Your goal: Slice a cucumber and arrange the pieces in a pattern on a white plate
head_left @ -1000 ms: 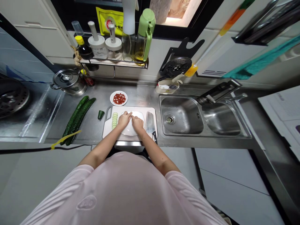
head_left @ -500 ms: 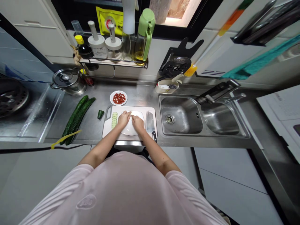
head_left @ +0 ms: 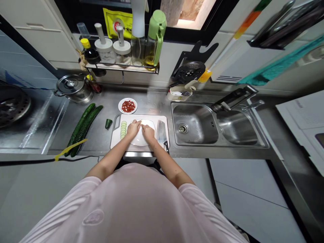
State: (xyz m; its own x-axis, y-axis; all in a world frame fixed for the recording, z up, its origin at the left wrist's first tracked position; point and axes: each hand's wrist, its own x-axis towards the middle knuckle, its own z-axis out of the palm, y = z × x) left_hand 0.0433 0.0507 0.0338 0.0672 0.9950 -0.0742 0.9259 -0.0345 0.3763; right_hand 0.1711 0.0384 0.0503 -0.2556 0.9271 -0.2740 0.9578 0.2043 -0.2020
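Note:
My left hand (head_left: 133,129) and my right hand (head_left: 148,132) meet over a white plate (head_left: 140,140). The fingertips of both are pinched close together near the plate's far side. Whatever they hold is too small and hidden to make out. Beneath the plate lies a white cutting board (head_left: 116,139). An overlapping row of pale green cucumber slices (head_left: 123,130) runs along its left part. To the right of the plate rests a cleaver (head_left: 162,131), its black handle towards me. A dark green cucumber end piece (head_left: 108,124) sits left of the board.
Behind the board stands a small dish of red pieces (head_left: 128,106). Two long cucumbers (head_left: 86,126) lie at the left, near a lidded steel pot (head_left: 73,88). A double sink (head_left: 196,125) is on the right. Above the counter, a rack (head_left: 121,67) carries jars and bottles.
Both hands stay pinched together over the plate in almost the same place. The camera view shifts very slightly; nothing on the counter has visibly moved.

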